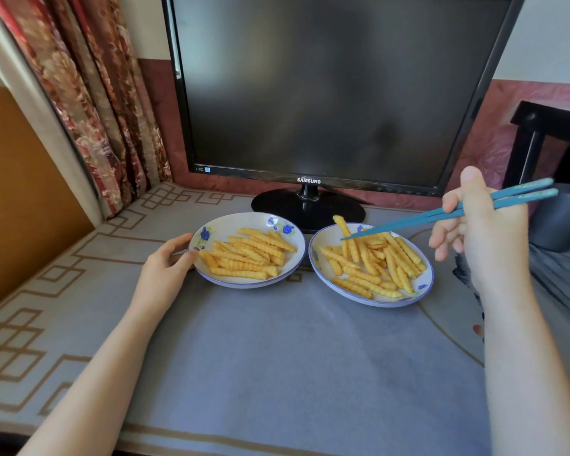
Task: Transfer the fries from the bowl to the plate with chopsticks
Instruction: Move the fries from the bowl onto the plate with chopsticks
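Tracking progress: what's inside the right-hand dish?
Crinkle-cut fries fill the right dish; blue chopsticks in the right hand touch one raised fry at its far edge. The pile hides most of the dish's floor.

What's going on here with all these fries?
A person is moving crinkle-cut fries between two shallow flowered dishes on a table, in front of a dark Samsung monitor. The right hand holds blue chopsticks, whose tips seem to pinch one fry, tilted up over the right dish. The left hand grips the rim of the left dish. Both dishes hold plenty of fries.
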### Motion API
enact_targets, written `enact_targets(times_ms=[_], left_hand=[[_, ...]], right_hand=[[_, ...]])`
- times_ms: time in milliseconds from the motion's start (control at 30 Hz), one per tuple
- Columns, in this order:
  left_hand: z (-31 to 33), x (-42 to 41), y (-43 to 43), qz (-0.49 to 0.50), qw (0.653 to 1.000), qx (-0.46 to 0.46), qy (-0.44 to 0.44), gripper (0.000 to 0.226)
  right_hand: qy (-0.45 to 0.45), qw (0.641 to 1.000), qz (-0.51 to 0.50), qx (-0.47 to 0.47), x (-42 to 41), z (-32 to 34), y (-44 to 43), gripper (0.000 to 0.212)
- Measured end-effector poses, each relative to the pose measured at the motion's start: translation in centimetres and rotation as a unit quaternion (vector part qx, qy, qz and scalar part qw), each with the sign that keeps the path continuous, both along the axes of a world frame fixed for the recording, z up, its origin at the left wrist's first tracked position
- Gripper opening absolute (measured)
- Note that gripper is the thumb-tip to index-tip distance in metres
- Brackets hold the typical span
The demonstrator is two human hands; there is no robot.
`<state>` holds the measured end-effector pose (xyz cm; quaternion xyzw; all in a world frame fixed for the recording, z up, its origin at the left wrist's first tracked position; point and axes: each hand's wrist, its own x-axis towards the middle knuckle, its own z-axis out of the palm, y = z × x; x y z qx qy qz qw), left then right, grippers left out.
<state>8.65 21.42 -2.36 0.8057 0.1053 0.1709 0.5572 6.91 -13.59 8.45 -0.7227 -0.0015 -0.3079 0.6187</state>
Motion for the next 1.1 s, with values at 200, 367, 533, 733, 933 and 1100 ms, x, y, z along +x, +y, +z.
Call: enact_targets(times_ms=[200,367,533,733,933,1100], left_hand=[[-0.1,0.1,0.2,0.000,1.000,-0.001,0.002,0.031],[-0.2,0.1,0.2,-0.001,1.000,0.004,0.005,0.032],[-0.2,0.1,0.2,0.000,1.000,0.005,0.004,0.030],[-0.2,0.1,0.3,0.001,1.000,0.009,0.003,0.031],[-0.2,0.1,0.1,0.002,1.000,0.008,0.003,0.031],[-0.1,0.1,0.2,0.001,1.000,0.010,0.002,0.031]], right_hand=[[-0.009,1.000,0.016,0.014,0.2,-0.3,0.9,0.047],[0.015,0.999,0.049,0.019,0.4,-0.6,1.6,0.044],[0.042,0.997,0.058,-0.028,0.8,-1.2,1.8,0.044],[0.037,0.998,0.049,-0.014,0.6,-0.8,1.2,0.044],[0.016,1.000,0.014,0.008,0.6,-0.9,0.5,0.046],[-0.006,1.000,0.007,0.023,0.5,-0.8,1.1,0.046]])
